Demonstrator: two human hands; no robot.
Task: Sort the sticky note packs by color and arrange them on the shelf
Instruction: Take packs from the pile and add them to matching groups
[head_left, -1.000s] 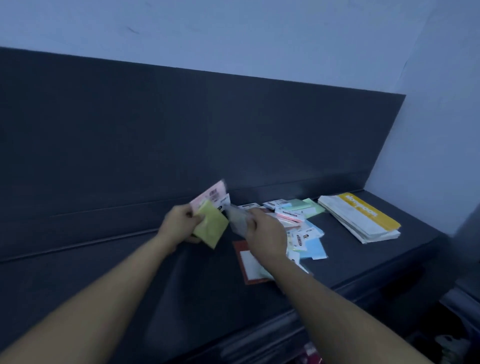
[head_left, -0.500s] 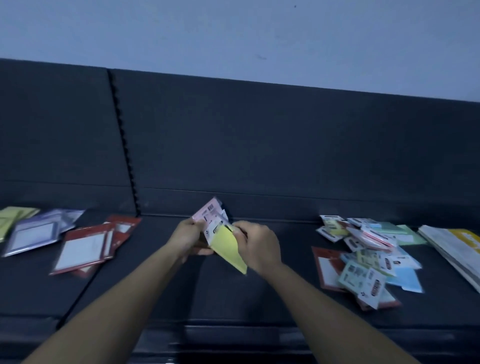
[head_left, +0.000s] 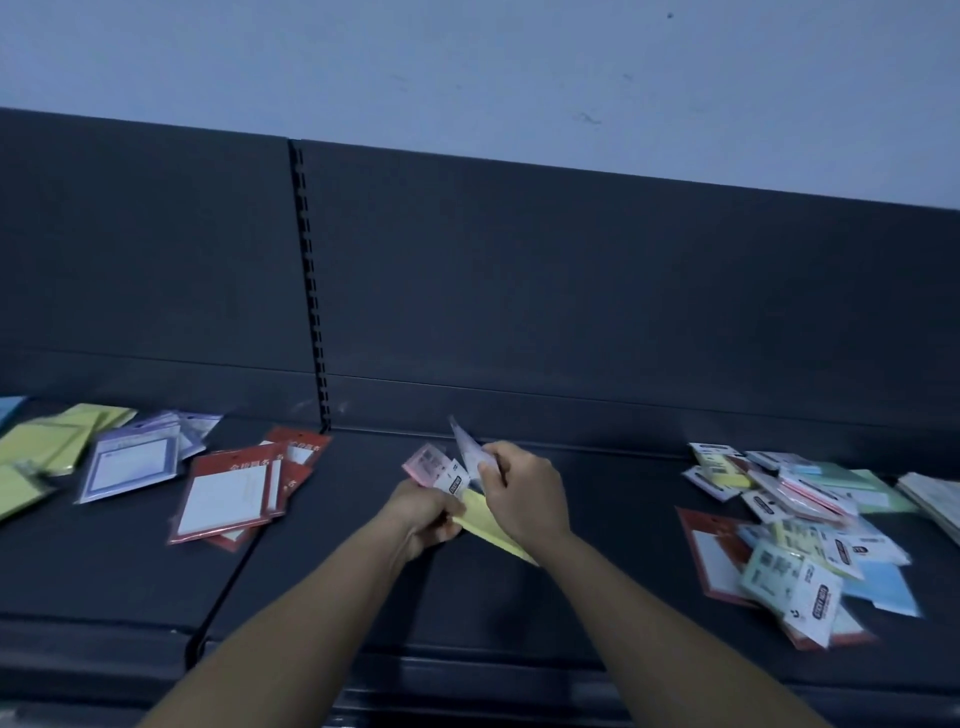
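Centrally, above the dark shelf (head_left: 519, 613), a small fan of sticky note packs was held between both hands. The left hand (head_left: 423, 512) was closed around the near ends of a pink pack (head_left: 427, 462) and a yellow pack (head_left: 488, 522), the pink one fanning up and to the left, the yellow one slanting down and to the right beneath the right wrist. The right hand (head_left: 522, 491) pinched a pale, blurred pack (head_left: 467, 449) between thumb and fingers, lifted a little farther than the others; its colour could not be told.

On the right of the shelf lay a loose, unsorted heap of packs (head_left: 795, 530) in green, blue, yellow and pink, overlapping one another, with a red-framed pack (head_left: 711, 556) at its left edge partly buried under them. Just beyond the heap, at the right edge of view, sat a stack of pale papers (head_left: 935, 499).

On the left section of the shelf, past the seam, lay red-framed packs (head_left: 234, 493) overlapping in a group. Left of them lay purple-framed packs (head_left: 137, 460), and farther left yellow-green packs (head_left: 47, 447), with a sliver of blue (head_left: 9, 408) at the far left edge.

Behind everything rose the dark back panel (head_left: 571, 291) with a slotted upright (head_left: 310, 291), and above it a pale wall (head_left: 467, 67).
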